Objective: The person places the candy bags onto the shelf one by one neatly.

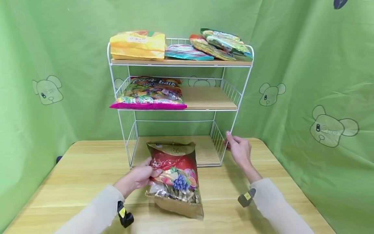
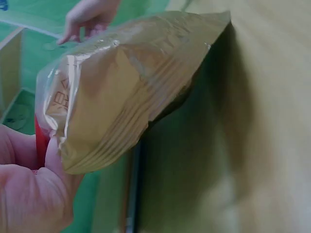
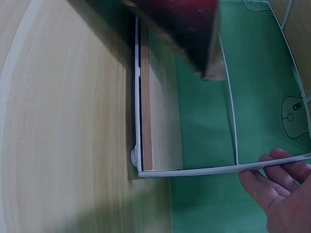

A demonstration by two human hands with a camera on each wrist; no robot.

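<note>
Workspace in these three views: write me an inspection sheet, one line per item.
Surface: wooden table, with a white wire rack of three wooden shelves standing at its back.
Job's things: red and gold snack bag, held above the table in front of the rack's bare bottom shelf.
Clutter: pink-edged candy bag on the middle shelf; yellow bag and several other colourful bags on the top shelf.
Grippers: left hand grips the snack bag's left edge; right hand touches the rack's right front post with its fingers fairly straight.
Cables: nothing seen.
Surroundings: green cloth backdrop printed with bear figures.
</note>
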